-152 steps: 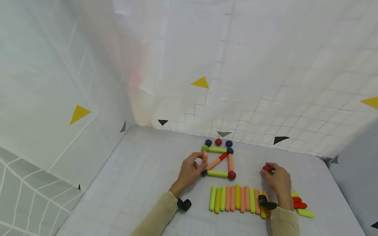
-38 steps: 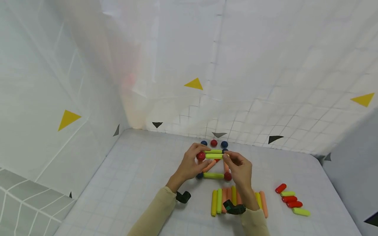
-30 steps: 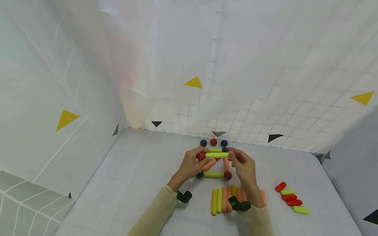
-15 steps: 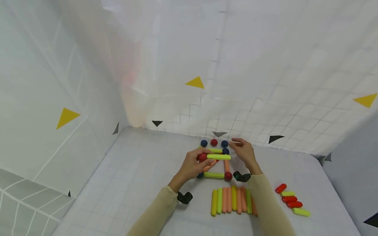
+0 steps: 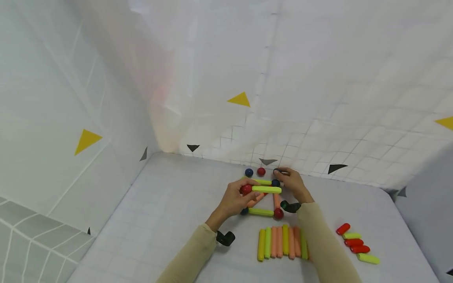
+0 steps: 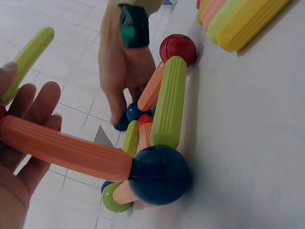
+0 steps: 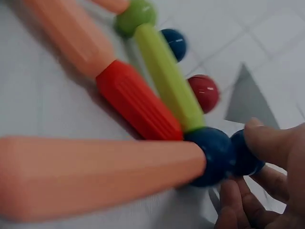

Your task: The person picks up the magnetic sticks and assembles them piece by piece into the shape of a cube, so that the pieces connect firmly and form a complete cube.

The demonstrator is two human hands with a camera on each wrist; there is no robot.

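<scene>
My left hand (image 5: 233, 199) holds a red ball (image 5: 246, 189) with a yellow-green rod (image 5: 267, 190) sticking out to the right, its far end free. Below that ball an orange rod (image 6: 66, 145) stands up from the blue corner ball (image 6: 159, 175) of a flat frame. Two yellow-green rods, orange rods, a red rod (image 7: 138, 102) and corner balls, including a green ball (image 7: 136, 18), make up the frame with its diagonal. Behind the frame, my right hand (image 5: 293, 184) pinches a loose blue ball (image 7: 245, 155) beside the blue corner ball (image 7: 214, 155).
A loose blue ball (image 5: 249, 172) and a red ball (image 5: 261, 171) lie behind the frame. In front is a row of yellow, yellow-green and orange rods (image 5: 280, 241), partly covered by the right sleeve. Short red rods (image 5: 354, 242) and yellow-green ones lie at right.
The red ball went from my right hand to the left, above the upright orange rod, and gained a yellow-green rod. My right hand let go of that rod and moved back to the blue ball.
</scene>
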